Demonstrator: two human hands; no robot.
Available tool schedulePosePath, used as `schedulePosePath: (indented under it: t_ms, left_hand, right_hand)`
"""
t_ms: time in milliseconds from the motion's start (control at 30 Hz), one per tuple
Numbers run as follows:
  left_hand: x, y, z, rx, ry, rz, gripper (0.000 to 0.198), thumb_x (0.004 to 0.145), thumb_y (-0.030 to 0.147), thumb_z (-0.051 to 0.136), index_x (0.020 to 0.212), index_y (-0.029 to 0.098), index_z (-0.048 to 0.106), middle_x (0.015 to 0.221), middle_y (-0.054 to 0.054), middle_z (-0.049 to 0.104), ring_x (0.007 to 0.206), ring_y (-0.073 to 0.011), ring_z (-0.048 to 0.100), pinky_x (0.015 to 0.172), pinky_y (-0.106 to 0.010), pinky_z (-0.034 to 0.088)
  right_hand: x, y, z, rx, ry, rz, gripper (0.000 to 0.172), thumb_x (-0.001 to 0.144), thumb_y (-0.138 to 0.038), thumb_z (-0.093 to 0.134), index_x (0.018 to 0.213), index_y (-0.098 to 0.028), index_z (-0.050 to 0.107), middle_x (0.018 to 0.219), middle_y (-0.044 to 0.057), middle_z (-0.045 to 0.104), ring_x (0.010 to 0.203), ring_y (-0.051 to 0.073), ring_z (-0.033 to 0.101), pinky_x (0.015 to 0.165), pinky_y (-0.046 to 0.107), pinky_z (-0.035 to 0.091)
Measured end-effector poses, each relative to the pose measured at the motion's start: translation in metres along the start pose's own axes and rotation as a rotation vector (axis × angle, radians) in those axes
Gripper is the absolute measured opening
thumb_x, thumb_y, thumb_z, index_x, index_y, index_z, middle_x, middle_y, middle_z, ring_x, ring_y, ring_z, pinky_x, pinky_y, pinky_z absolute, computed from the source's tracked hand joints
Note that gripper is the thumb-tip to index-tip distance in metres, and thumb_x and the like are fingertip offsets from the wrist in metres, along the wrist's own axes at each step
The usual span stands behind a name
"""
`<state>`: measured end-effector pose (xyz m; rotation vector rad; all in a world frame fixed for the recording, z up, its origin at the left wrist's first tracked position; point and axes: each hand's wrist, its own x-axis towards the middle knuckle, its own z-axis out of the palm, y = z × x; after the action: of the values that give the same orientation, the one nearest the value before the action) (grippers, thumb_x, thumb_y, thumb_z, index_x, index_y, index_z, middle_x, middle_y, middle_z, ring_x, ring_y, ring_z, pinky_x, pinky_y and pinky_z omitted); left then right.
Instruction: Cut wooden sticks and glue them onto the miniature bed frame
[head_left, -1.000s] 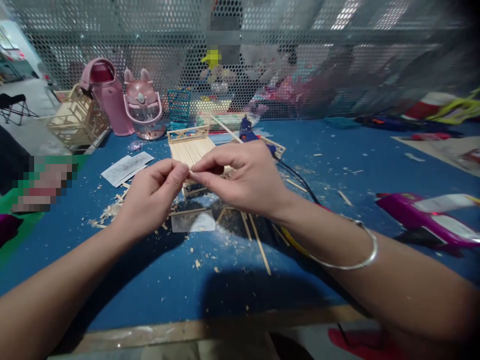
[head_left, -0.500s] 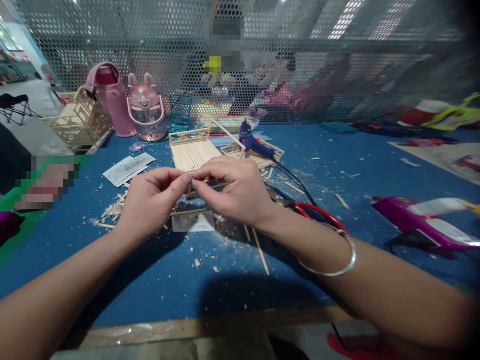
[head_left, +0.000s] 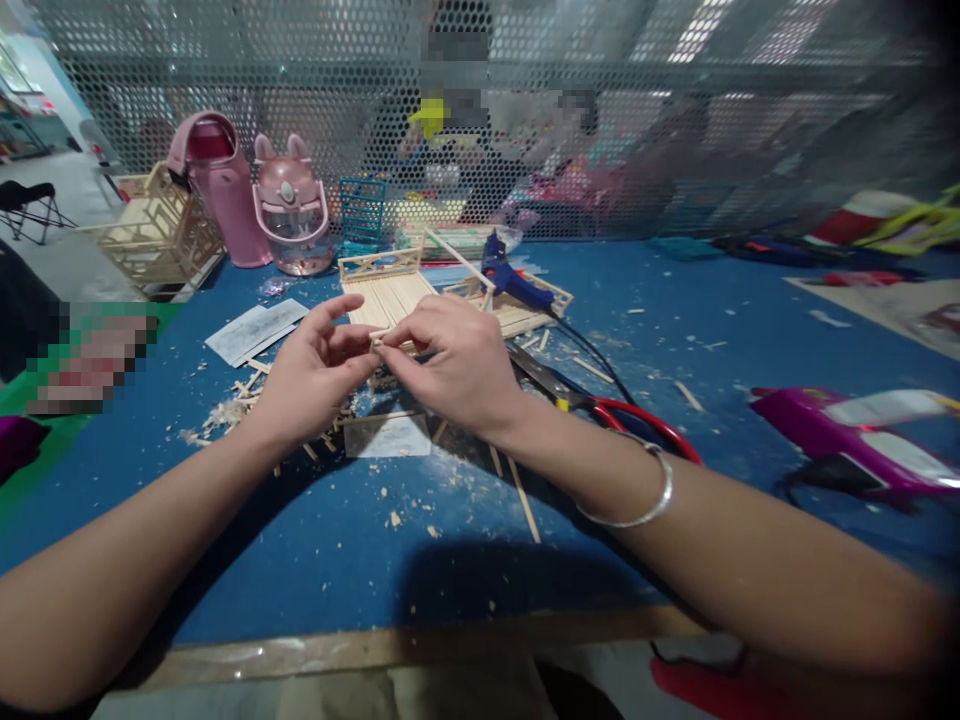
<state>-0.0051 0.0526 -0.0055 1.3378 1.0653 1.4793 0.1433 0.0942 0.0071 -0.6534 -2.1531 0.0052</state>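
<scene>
While the right hand (head_left: 459,368) pinches a small wooden bit (head_left: 377,341) just left of the frame's middle, the left hand (head_left: 306,385) has just lifted its pointing finger. Whether its thumb grips too cannot be told; the right hand seems to hold most now.

No readable lettering, marks on rabbit-eared bottle (head_left: 292,212) too small

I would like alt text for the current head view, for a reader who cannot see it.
A person's left hand and right hand hold a small pale piece with their fingers over a blue table strewn with wood scraps. Behind them are a slatted wooden model and a blue glue gun; red-handled scissors lie near the right forearm.
</scene>
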Motion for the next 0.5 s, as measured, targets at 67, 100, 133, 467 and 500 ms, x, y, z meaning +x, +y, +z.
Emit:
schedulePosePath:
  t_ms: [67, 100, 133, 467, 500]
  left_hand:
    - [0.000, 0.002, 0.000, -0.003, 0.010, -0.003, 0.045, 0.064, 0.013, 0.064, 0.105, 0.018, 0.047, 0.081, -0.001, 0.067, 0.079, -0.0142, 0.063, 0.073, -0.028, 0.048]
    - [0.000, 0.002, 0.001, -0.006, 0.019, -0.003, 0.044, 0.065, 0.013, 0.064, 0.105, 0.018, 0.047, 0.080, -0.001, 0.067, 0.079, -0.0141, 0.064, 0.074, -0.028, 0.048]
    - [0.000, 0.003, 0.001, -0.009, 0.032, -0.001, 0.042, 0.065, 0.013, 0.064, 0.104, 0.018, 0.048, 0.080, -0.001, 0.067, 0.079, -0.0140, 0.064, 0.075, -0.029, 0.048]
    - [-0.002, 0.003, 0.009, 0.088, 0.134, 0.086, 0.029, 0.069, 0.011, 0.064, 0.095, 0.016, 0.052, 0.075, 0.000, 0.066, 0.073, -0.0117, 0.064, 0.072, -0.027, 0.050]
    - [-0.002, 0.003, 0.010, 0.095, 0.145, 0.087, 0.028, 0.069, 0.011, 0.064, 0.094, 0.016, 0.052, 0.074, 0.000, 0.066, 0.072, -0.0114, 0.064, 0.071, -0.026, 0.051]
  right_hand:
    - [0.000, 0.000, 0.001, -0.007, -0.009, 0.022, 0.014, 0.076, -0.019, 0.054, 0.064, -0.017, 0.061, 0.069, 0.003, 0.062, 0.067, 0.014, 0.051, 0.067, 0.029, 0.037]
    - [0.000, -0.001, 0.001, -0.009, -0.009, 0.032, 0.013, 0.076, -0.018, 0.054, 0.065, -0.017, 0.061, 0.069, 0.003, 0.062, 0.067, 0.015, 0.051, 0.067, 0.029, 0.037]
    - [0.000, -0.001, 0.002, -0.009, -0.008, 0.040, 0.013, 0.075, -0.018, 0.054, 0.065, -0.016, 0.061, 0.069, 0.003, 0.062, 0.067, 0.015, 0.051, 0.066, 0.029, 0.037]
    - [-0.002, -0.001, 0.001, -0.042, -0.072, 0.036, 0.013, 0.077, -0.019, 0.051, 0.070, -0.016, 0.061, 0.068, 0.003, 0.061, 0.068, 0.015, 0.050, 0.068, 0.030, 0.035]
    - [-0.002, 0.000, 0.001, -0.042, -0.075, 0.029, 0.013, 0.078, -0.019, 0.050, 0.071, -0.016, 0.062, 0.068, 0.003, 0.060, 0.068, 0.015, 0.050, 0.068, 0.030, 0.035]
